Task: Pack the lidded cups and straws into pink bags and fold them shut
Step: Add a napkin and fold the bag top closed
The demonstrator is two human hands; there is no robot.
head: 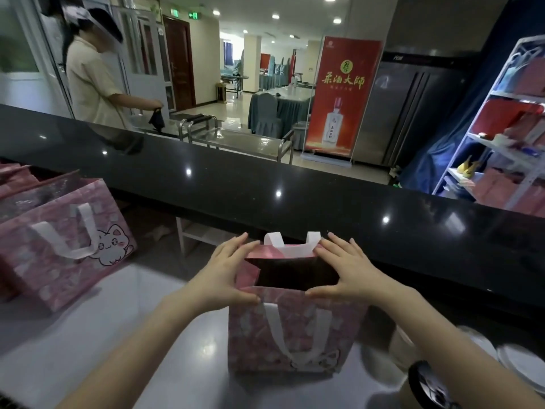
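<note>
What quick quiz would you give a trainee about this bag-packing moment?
1. True or false: the pink bag between the left hand and right hand is folded shut.
2. On which side of it is the second pink bag? A) left B) right C) behind
3. Fill in: the bag's handles are ___.
Key: 1 false, its mouth is held open; 2 A; 3 white.
</note>
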